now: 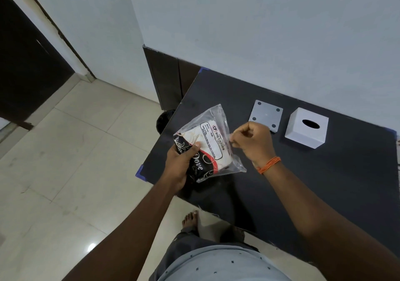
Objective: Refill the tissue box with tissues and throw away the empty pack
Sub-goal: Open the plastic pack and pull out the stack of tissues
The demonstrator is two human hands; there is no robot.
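We hold the tissue pack (207,144) in mid-air over the near-left corner of the black table (324,183). The left hand (180,166) is wrapped around the pack's dark printed end, thumb pressed on its face. The right hand (252,143) is closed to a pinch on the clear plastic edge at the pack's 3 o'clock side. The two hands are a little apart, joined only by the film.

Step in hand, as we judge it: opening the pack. To do it well, we should keep the left grip firm on the body, pull the pinched film away along the seam rather than across it, and tear slowly so the tissues come out as one stack.

The white tissue box (306,128) sits on the table at 2 o'clock from the pack, oval slot up. Its base plate (265,116), with four dark pads showing, lies just beside it on the left, apart from it.

Hard to make out — whether the film has begun to tear; the right fingertips hide the spot. A dark round bin (163,120) shows at 10 o'clock from the pack, mostly hidden by the table edge, so we cannot see its opening. Most of the small print on the label is unreadable.
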